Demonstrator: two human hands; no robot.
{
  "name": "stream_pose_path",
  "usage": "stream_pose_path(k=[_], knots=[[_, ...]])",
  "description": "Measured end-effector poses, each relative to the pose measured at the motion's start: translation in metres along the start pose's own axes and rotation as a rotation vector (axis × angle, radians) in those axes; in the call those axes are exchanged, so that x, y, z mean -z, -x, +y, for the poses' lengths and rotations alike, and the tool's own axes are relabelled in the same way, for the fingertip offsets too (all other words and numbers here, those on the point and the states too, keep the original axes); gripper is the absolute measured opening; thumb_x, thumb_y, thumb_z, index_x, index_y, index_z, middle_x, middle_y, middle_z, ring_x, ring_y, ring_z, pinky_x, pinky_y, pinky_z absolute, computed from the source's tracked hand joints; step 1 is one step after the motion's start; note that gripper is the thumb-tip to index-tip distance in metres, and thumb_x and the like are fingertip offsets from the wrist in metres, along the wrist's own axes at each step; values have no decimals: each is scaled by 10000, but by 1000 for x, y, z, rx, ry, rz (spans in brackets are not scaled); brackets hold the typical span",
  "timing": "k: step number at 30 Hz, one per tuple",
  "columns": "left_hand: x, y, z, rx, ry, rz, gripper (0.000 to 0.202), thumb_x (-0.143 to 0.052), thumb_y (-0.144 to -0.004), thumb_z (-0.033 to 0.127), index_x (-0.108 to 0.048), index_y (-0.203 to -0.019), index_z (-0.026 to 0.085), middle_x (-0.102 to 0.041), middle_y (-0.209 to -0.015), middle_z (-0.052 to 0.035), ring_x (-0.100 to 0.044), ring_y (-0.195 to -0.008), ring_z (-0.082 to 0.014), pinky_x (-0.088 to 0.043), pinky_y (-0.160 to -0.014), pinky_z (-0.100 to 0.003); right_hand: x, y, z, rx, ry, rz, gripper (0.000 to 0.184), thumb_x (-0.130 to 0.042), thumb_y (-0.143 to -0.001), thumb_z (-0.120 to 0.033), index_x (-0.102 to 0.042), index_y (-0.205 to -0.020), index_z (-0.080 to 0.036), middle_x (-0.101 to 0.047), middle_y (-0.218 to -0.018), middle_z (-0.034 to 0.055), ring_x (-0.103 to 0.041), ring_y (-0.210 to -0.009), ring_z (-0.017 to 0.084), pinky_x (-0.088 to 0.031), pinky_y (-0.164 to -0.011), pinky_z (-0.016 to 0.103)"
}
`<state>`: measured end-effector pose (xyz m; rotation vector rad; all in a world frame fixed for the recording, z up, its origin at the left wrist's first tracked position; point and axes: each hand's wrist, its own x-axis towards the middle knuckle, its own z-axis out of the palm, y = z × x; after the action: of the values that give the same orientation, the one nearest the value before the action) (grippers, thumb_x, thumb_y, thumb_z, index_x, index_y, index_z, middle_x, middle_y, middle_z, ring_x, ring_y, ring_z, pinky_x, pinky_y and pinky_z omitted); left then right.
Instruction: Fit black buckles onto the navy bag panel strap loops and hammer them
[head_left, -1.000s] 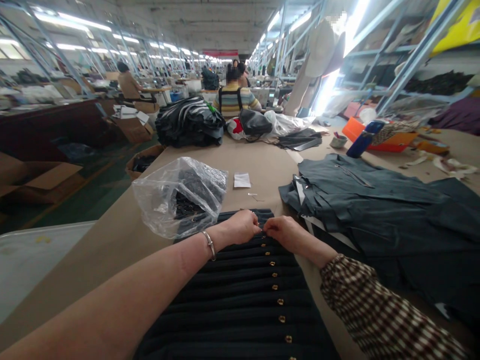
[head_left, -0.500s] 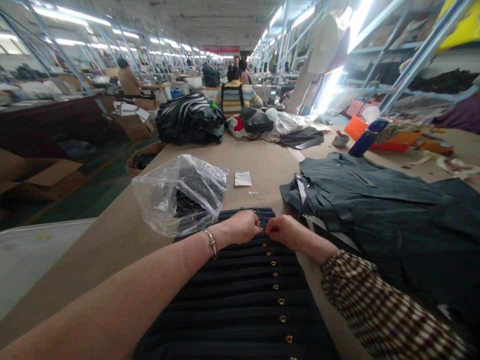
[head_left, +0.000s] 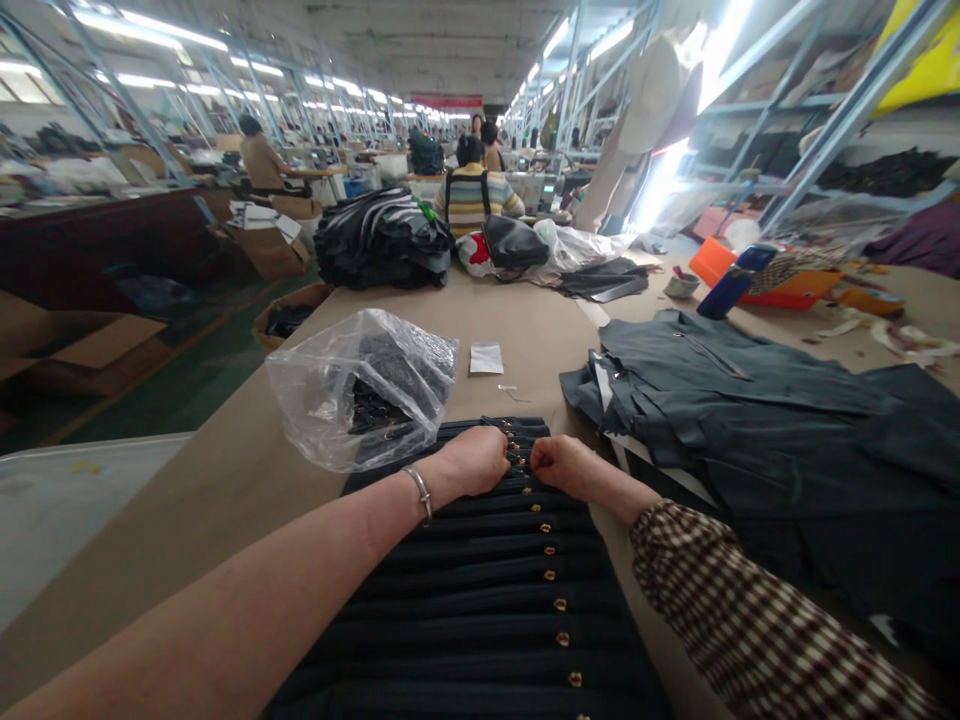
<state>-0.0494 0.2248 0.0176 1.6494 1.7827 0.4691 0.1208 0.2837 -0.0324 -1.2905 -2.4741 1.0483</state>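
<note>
A wide bench covered in brown paper is seen from above, stretching away towards the top of the frame. At lower centre a stack of black pleated fabric pieces is laid out in overlapping rows, and a line of small gold buckles runs down its middle. Both hands are placed at the far end of this stack, near the centre of the frame. The left hand, with a silver bracelet worn at the wrist, is curled closed on the fabric just left of the buckle line. The right hand, coming out of a checked sleeve, is likewise pinched closed just right of that line. The fingertips of the two hands are almost met over one of the upper buckles; exactly what is gripped between them cannot be told.

Just left of the hands, a crumpled clear plastic bag holding dark items is set against the far edge of the stack. Beyond it a small white slip of paper is lying flat on the bench. To the right of the frame a dark grey garment is spread out. At upper centre a person in a striped top is seated facing away
</note>
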Motion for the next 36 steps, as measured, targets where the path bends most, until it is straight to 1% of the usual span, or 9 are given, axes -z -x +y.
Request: stream_pose_path(k=[6, 8, 12, 17, 22, 26, 30, 33, 36], knots=[[20, 17, -5, 41, 229, -47, 116, -592, -748, 287, -598, -686, 189, -456, -495, 54, -418, -434, -90, -321, -435, -205, 16, 17, -22, 104, -85, 135, 141, -530, -712, -136, -664, -736, -172, -622, -649, -12, -536, -614, 115, -398, -567, 213], [27, 28, -2, 54, 462, -119, 188, -543, -808, 390, -559, -787, 205, -448, -530, 71, -393, -384, -73, -277, -364, -187, 18, 26, -36, 132, -295, 153, 152, -544, -752, -195, -673, -828, -170, -620, -672, -10, -533, -604, 114, -418, -575, 226], [32, 46, 8, 68, 1050, -239, 325, -671, -742, 462, -470, -756, 206, -431, -562, 82, -424, -370, -56, -221, -292, -142, 4, 39, -61, 83, -890, -29, 294, -677, -737, -318, -657, -989, -168, -630, -734, -8, -536, -591, 92, -437, -539, 207], [20, 53, 15, 6, 1268, -205, 334, -711, -731, 425, -473, -745, 190, -415, -517, 90, -424, -351, -48, -292, -299, -140, -22, 45, -76, -13, -1442, -39, 268, -801, -657, -290, -661, -845, -160, -655, -733, -9, -584, -592, 75, -467, -557, 178], [14, 53, 16, -47, 1379, -177, 270, -685, -770, 364, -476, -777, 192, -426, -548, 91, -396, -336, -37, -240, -293, -147, -32, 51, -88, -23, -1742, -52, 213, -758, -724, -272, -631, -878, -194, -650, -760, -23, -621, -646, 98, -526, -664, 240], [19, 54, 20, -78, 1383, -170, 282, -686, -769, 365, -462, -755, 194, -435, -572, 87, -401, -347, -37, -253, -302, -153, -24, 47, -88, 36, -1731, 44, 177, -731, -749, -276, -585, -826, -213, -657, -809, -34, -616, -667, 100, -533, -684, 258], [24, 52, 18, 68, 1237, -122, 268, -671, -770, 376, -466, -755, 204, -415, -530, 84, -429, -359, -63, -218, -284, -140, -3, 37, -69, 40, -1592, 142, 269, -736, -737, -364, -524, -821, -223, -685, -812, -27, -653, -688, 123, -541, -627, 257], [20, 48, 13, 194, 1039, -79, 209, -632, -784, 344, -474, -765, 208, -426, -518, 81, -429, -359, -73, -222, -287, -145, 13, 30, -52, 47, -1229, 112, 279, -716, -731, -384, -514, -817, -211, -649, -653, -44, -546, -428, 86, -425, -394, 187], [10, 42, 8, 221, 775, -60, 162, -605, -782, 337, -517, -799, 202, -434, -506, 81, -398, -364, -67, -241, -309, -156, 19, 27, -43, 25, -827, 11, 203, -680, -713, -321, -591, -809, -166, -562, -534, -63, -429, -346, 49, -314, -333, 164]])
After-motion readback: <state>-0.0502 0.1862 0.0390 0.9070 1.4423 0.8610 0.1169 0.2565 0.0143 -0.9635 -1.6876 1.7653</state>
